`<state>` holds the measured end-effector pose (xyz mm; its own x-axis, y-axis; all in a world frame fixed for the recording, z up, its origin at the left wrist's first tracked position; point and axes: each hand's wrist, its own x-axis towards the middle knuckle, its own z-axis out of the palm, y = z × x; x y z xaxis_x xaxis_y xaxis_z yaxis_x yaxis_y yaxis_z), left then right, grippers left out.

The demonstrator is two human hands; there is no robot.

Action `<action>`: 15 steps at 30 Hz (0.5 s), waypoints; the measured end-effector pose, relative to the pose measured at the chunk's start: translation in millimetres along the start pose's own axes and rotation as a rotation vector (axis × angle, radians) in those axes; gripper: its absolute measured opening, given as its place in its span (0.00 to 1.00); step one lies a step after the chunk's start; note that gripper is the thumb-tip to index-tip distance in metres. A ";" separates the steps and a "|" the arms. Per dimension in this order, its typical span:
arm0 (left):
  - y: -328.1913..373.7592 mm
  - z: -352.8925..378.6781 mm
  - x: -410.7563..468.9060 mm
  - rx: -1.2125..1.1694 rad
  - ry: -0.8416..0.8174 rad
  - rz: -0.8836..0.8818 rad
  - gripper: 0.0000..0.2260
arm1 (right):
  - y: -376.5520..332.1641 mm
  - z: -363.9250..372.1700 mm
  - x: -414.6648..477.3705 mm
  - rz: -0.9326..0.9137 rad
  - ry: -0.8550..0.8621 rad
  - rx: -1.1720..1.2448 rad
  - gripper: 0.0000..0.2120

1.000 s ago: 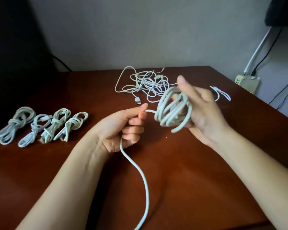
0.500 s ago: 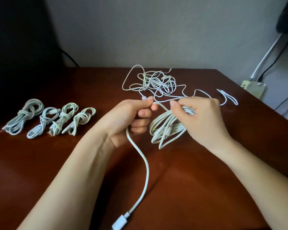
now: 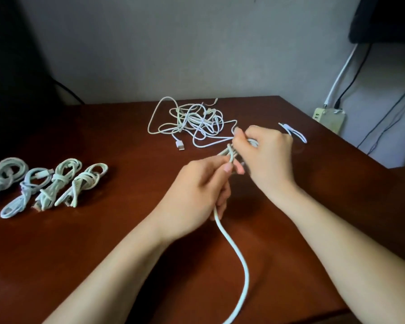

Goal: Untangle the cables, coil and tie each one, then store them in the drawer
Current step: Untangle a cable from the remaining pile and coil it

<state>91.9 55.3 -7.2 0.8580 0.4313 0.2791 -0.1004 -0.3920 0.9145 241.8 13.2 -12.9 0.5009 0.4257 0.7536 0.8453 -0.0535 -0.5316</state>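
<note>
**Worktop** (image 3: pixel 98 258): dark wood, and it carries every cable on view. No drawer is in sight, so I judge that storing has not begun.

**Hands:** both meet just past the middle of the worktop.
- My left hand (image 3: pixel 197 195) is curled round the cable (image 3: pixel 246 277). Thumb and forefinger pinch it where it joins the coil (image 3: pixel 229 152), which I judge keeps the free length taut as it feeds in.
- My right hand (image 3: pixel 264 155) is closed round the coil, holding the loops together so they cannot spring open. Most of the coil is hidden under its fingers.

**Cable in hand:** its loose tail runs from my left palm toward me and off the near edge, so I judge some length is left to wind before tying.

**Tangle** (image 3: pixel 197 123): thin white leads heaped at the far side, just beyond my right hand and not yet sorted. I cannot tell whether any strand of it joins the coil.

**Bundles** (image 3: pixel 56 181): four, coiled and knotted. They lie in a row at the far left, well apart from the tangle, which keeps finished work separate.

**Short cable** (image 3: pixel 296 134): lies alone to the right of my right hand.

**Plug** (image 3: pixel 180 145): lies flat at the tangle's near edge.
</note>
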 end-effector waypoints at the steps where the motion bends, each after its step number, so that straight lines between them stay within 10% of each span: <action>1: -1.5 2.9 -1.2 0.083 0.004 0.024 0.10 | 1.1 0.8 1.0 0.030 0.008 0.012 0.23; 9: -5.3 22.3 -5.0 0.280 -0.020 0.104 0.06 | 0.3 -1.3 7.4 0.333 0.095 0.168 0.26; 15: -5.3 28.1 -0.9 -0.118 -0.121 -0.104 0.12 | -17.2 -10.6 13.3 0.830 0.049 0.933 0.19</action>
<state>105.8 34.2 -20.5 0.9202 0.3611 0.1511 -0.0606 -0.2498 0.9664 235.9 10.2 10.4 0.8428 0.5345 0.0630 -0.1726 0.3793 -0.9090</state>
